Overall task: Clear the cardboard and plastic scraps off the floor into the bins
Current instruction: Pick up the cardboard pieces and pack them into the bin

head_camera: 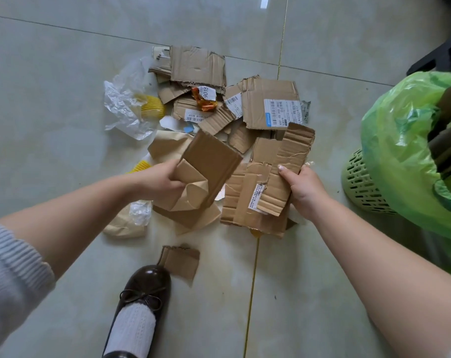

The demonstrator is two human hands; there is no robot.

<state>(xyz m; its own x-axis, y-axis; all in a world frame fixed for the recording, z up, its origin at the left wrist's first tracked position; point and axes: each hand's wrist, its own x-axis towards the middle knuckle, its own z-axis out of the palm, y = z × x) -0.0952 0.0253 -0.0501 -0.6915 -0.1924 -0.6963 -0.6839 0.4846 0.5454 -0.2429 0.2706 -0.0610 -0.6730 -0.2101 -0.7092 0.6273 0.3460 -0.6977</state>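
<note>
A heap of torn cardboard scraps (268, 102) lies on the tiled floor in front of me, several with white shipping labels. My left hand (157, 180) is shut on a brown cardboard piece with crumpled brown paper (209, 164), lifted above the heap. My right hand (305, 192) is shut on a long torn cardboard strip (286, 166), held upright over a flat cardboard sheet (245, 202). Clear crumpled plastic film (123, 104) and yellow foam netting (152, 107) lie at the heap's left. A green bin with a green bag (400, 140) stands at the right, with cardboard inside it.
A small cardboard piece (180, 262) lies apart near my dark shoe (144, 288). An orange foil wrapper (205, 103) sits mid-heap. A beige paper bag with plastic (129, 223) lies under my left forearm. Black furniture legs (441, 55) stand at the far right.
</note>
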